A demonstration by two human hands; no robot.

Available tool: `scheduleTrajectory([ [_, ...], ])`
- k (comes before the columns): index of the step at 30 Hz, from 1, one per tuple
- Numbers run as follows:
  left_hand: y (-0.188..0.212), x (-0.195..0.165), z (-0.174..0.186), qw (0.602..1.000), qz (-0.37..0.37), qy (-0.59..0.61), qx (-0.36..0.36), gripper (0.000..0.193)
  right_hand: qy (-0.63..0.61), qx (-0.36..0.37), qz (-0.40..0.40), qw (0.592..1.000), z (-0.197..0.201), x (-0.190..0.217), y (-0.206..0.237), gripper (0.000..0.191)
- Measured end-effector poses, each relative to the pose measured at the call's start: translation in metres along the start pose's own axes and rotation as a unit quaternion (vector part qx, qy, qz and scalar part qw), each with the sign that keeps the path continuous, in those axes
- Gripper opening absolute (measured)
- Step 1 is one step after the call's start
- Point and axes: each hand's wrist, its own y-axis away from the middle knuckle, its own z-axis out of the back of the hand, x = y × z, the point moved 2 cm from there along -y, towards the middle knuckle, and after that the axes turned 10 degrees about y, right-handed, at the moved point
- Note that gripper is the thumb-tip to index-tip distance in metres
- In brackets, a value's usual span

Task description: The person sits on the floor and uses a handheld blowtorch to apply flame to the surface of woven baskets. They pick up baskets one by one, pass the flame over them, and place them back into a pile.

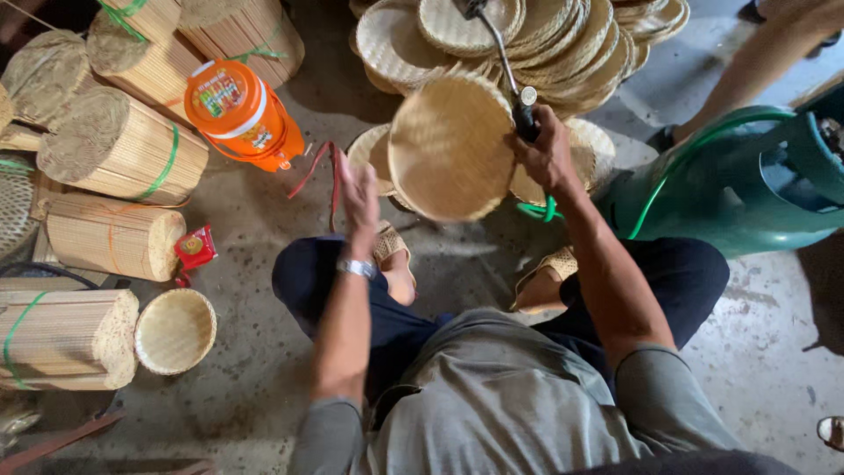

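My right hand [547,157] grips the black handle of a gas torch [525,114], and its metal tube runs up and away toward the stacked trays. A round woven bamboo tray [450,145] stands tilted on edge just left of that hand, above my knees. To the left of the tray's rim, my left hand [359,195] is raised with a watch on its wrist and its fingers spread. I cannot tell whether it touches the tray. Another woven tray [589,149] lies behind my right hand.
A heap of woven trays [527,40] lies ahead. A green gas cylinder [747,189] with a green hose lies at right. Tied bamboo bundles [119,149], an orange jug [242,114] and a small basket [174,331] are at left. Another person's leg [774,53] is at top right.
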Motion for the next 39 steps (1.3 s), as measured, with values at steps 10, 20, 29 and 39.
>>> scheduleTrajectory([
  [10,-0.054,-0.001,0.012,0.914,-0.073,-0.31,0.25,0.044,-0.027,0.131,-0.02,0.991,0.019,0.032,0.023,0.036],
  [20,-0.051,-0.005,0.05,0.962,-0.095,-0.254,0.024,0.017,0.052,0.192,-0.007,0.98,0.066,0.073,0.039,0.033],
  [29,-0.067,-0.042,0.065,0.918,-0.281,-0.278,0.012,0.021,0.094,0.209,-0.003,0.973,0.074,0.093,0.036,0.03],
  [39,-0.076,-0.042,0.083,0.966,-0.192,-0.174,-0.005,0.025,0.127,0.18,0.013,0.975,0.081,0.085,0.038,0.027],
])
